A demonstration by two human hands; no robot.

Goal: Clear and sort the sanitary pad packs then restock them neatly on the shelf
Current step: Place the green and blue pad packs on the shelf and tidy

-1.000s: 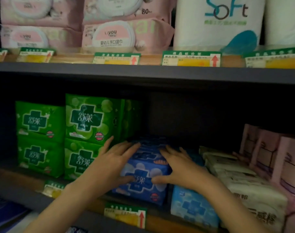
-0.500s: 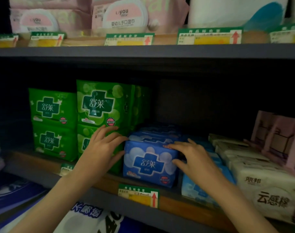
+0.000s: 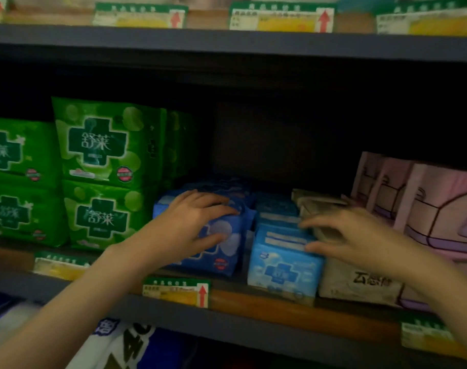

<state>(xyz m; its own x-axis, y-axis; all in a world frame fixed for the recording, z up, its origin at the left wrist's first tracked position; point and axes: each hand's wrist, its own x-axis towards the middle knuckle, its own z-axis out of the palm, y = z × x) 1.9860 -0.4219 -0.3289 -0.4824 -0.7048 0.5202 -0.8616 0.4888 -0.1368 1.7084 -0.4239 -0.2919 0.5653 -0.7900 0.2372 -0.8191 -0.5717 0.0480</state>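
A dark blue pad pack (image 3: 221, 251) stands at the front of the middle shelf (image 3: 256, 304), just right of the stacked green pad packs (image 3: 104, 147). My left hand (image 3: 189, 225) grips it, fingers curled over its top and thumb on its front face. Beside it on the right stands a light blue pad pack (image 3: 283, 272), with more blue packs behind both. My right hand (image 3: 352, 235) reaches in from the right, and its fingertips and thumb touch that pack's upper right edge.
Beige tissue packs (image 3: 360, 283) sit right of the light blue pack, with pink packs (image 3: 440, 203) beyond them. Dark free space lies above the blue packs. Price tags (image 3: 176, 290) line the shelf edges. The upper shelf (image 3: 227, 43) overhangs; more goods (image 3: 125, 347) sit below.
My left hand moved from the pack's left side onto its top and front. My right hand left the dark blue pack and went right to the light blue one. The view tilted down.
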